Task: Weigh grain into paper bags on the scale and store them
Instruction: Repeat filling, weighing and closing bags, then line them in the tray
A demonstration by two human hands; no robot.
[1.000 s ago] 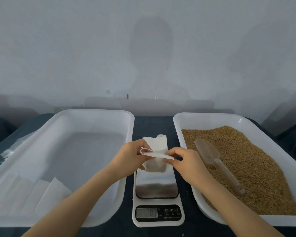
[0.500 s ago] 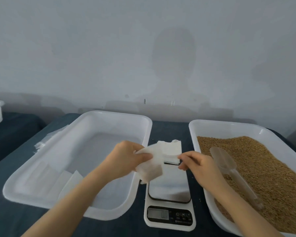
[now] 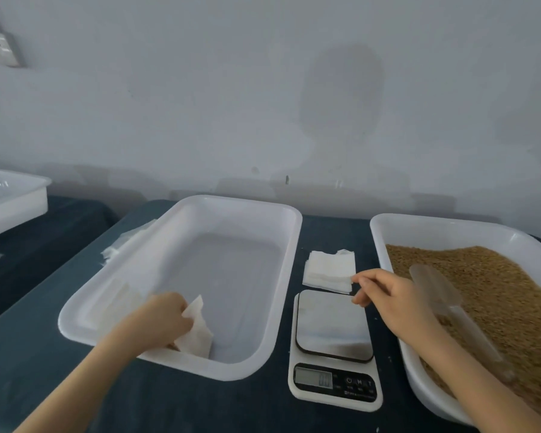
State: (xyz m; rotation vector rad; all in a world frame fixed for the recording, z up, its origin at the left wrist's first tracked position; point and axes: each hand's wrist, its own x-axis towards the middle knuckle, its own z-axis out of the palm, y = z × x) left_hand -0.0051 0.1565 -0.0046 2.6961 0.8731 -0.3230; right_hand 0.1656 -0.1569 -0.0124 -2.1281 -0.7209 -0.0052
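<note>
Now paper bag [image 3: 196,332] inside left tray [image 3: 289,251]

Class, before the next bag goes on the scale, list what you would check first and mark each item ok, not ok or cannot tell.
1. Scale platform bare: ok.
2. Display at zero: cannot tell, the digits are blurred.
3. Right hand has a new bag: ok, it pinches a corner of the stack of bags behind the platform; whether just one, cannot tell.
4. Left hand free: not ok, it holds a paper bag inside the white tray.
5. Scoop ready: ok, it lies on the grain.
</note>
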